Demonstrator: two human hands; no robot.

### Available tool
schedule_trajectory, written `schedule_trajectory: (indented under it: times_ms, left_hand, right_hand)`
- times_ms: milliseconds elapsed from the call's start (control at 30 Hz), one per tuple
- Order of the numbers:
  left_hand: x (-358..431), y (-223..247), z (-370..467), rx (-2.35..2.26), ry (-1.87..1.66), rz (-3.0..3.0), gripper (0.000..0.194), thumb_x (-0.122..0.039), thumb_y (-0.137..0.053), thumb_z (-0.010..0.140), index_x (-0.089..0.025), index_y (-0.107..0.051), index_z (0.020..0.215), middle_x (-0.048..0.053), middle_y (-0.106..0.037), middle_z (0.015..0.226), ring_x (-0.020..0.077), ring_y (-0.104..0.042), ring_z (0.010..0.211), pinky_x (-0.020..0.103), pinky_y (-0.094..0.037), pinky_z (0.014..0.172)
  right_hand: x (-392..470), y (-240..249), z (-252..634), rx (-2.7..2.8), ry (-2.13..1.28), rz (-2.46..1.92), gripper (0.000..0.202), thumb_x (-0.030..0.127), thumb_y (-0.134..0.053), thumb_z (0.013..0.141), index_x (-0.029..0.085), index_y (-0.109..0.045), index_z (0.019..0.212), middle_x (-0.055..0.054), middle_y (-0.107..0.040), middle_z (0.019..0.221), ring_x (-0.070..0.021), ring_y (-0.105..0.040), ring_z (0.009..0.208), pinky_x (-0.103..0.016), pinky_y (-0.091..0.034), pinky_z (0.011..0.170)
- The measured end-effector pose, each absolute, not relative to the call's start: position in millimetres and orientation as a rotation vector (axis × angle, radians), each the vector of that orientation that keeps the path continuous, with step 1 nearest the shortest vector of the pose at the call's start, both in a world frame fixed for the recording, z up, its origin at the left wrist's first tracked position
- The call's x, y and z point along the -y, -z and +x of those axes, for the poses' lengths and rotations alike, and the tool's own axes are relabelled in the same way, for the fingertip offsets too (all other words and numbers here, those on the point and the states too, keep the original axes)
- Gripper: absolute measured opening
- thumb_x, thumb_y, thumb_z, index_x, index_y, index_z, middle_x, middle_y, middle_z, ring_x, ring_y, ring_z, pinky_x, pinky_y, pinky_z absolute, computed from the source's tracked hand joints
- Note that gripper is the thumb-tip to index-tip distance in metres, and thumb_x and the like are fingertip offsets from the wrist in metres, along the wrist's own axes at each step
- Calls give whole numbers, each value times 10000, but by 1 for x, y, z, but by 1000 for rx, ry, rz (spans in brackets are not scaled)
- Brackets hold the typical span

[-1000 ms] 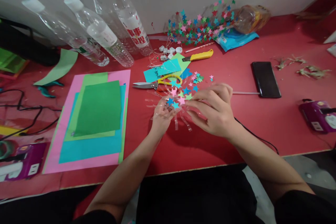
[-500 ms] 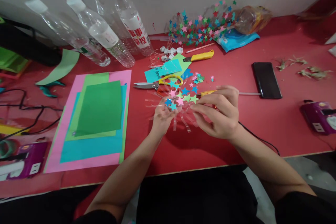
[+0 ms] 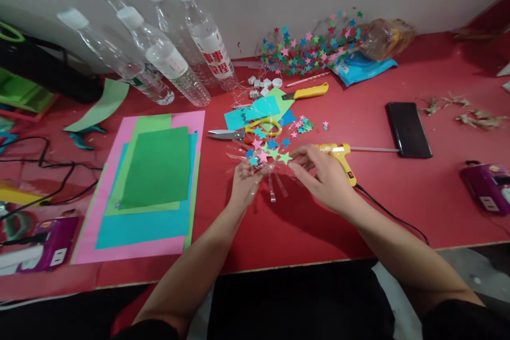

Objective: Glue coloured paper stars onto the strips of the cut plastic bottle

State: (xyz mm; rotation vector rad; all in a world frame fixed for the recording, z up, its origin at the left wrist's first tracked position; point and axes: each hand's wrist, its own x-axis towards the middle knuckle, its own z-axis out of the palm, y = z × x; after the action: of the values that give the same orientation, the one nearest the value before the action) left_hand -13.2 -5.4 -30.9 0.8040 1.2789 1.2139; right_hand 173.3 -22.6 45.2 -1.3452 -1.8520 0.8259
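My left hand (image 3: pixel 245 183) is closed on a clear plastic piece cut into splayed strips (image 3: pixel 272 191), likely part of a bottle. Pink, blue and light green paper stars sit on its strips. At the piece's right side, the thumb and fingers of my right hand (image 3: pixel 322 175) close at the edge of a light green star (image 3: pixel 285 158); the exact contact is partly hidden. Just beyond my right hand lies a yellow glue gun (image 3: pixel 338 156) with a glue stick out of its back. Scissors with yellow handles (image 3: pixel 245 132) rest behind the strips.
Coloured paper sheets (image 3: pixel 155 170) are stacked at left, with several plastic bottles (image 3: pixel 171 69) behind. A yellow utility knife (image 3: pixel 306 92), loose small stars (image 3: pixel 306 125) and a star-covered clear piece (image 3: pixel 311 53) lie at the back. A phone (image 3: pixel 408 129) and purple power strip (image 3: pixel 488 188) are at right.
My right hand has lowered and turned beside the light green star, showing more of the glue gun. The strip piece has tilted slightly in my left hand. The whole view has shifted a little.
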Motion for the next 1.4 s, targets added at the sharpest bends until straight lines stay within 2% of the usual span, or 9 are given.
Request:
schedule_trajectory:
  times_ms: [67, 200, 300, 433, 533, 633, 767, 1033, 1400]
  left_hand:
    - [5, 34, -15, -1281, -1221, 806, 387, -259, -854, 533, -204, -516, 714, -24, -667, 750, 153, -678, 754, 350, -560, 844]
    - [3, 37, -15, -1246, -1194, 836, 441, -197, -858, 504, -205, -550, 819, -11, -693, 812, 177, -696, 818, 351, -553, 869]
    - [-2, 32, -18, -1253, -1120, 889, 475, -192, -840, 544, -194, -574, 938, 24, -712, 918, 192, -698, 894, 364, -542, 902]
    - [-13, 16, -42, -1157, -867, 1043, 520, -203, -805, 604, -184, -596, 1080, 73, -719, 1047, 216, -691, 991, 390, -536, 930]
    - [-21, 2, -68, -1102, -737, 1078, 540, -175, -797, 614, -192, -620, 1123, 97, -717, 1076, 226, -705, 977, 371, -568, 866]
    - [-24, -9, -88, -1105, -697, 1109, 523, -136, -792, 608, -220, -651, 1105, 109, -704, 1134, 214, -714, 956, 320, -582, 819]
    - [-22, -20, -97, -1081, -631, 1138, 591, -101, -795, 579, -238, -649, 1135, 132, -693, 1174, 259, -703, 1014, 345, -596, 806]
    - [-17, -25, -95, -1093, -628, 1185, 450, -108, -716, 649, -201, -668, 1087, 125, -717, 1120, 245, -710, 997, 384, -578, 871]
    - [-18, -21, -96, -1139, -702, 1134, 361, -198, -723, 710, -199, -667, 1067, 106, -690, 1162, 213, -695, 1006, 315, -570, 845]
  right_hand:
    - [23, -42, 171, 1852, -796, -1318, 161, 317, -559, 903, 193, -570, 1007, -41, -689, 925, -143, -660, 787, -279, -519, 684]
    - [20, -32, 170, 1850, -745, -1327, 76, 200, -545, 878, 200, -585, 943, -34, -690, 892, -149, -660, 772, -306, -531, 722]
    - [16, -26, 172, 1860, -742, -1335, 122, 125, -514, 861, 196, -591, 922, -38, -693, 892, -158, -662, 807, -313, -529, 743]
    - [12, -21, 175, 1874, -756, -1354, 156, 98, -486, 867, 200, -600, 901, -41, -703, 917, -169, -660, 861, -326, -515, 782]
    - [10, -19, 176, 1895, -759, -1365, 162, 95, -477, 867, 197, -600, 890, -43, -703, 911, -169, -656, 849, -320, -504, 774]
    - [10, -17, 176, 1941, -746, -1377, 190, 73, -467, 848, 202, -598, 896, -39, -700, 901, -164, -651, 829, -305, -493, 752]
    - [11, -19, 176, 2033, -680, -1426, 202, 57, -476, 807, 203, -587, 892, -47, -692, 899, -180, -645, 814, -301, -473, 714]
    - [9, -27, 182, 2091, -555, -1455, 158, 114, -495, 835, 206, -604, 903, -61, -703, 917, -202, -647, 830, -328, -472, 721]
    - [9, -32, 187, 2075, -525, -1396, 176, 111, -481, 837, 203, -604, 922, -52, -700, 925, -186, -643, 868, -330, -483, 761]
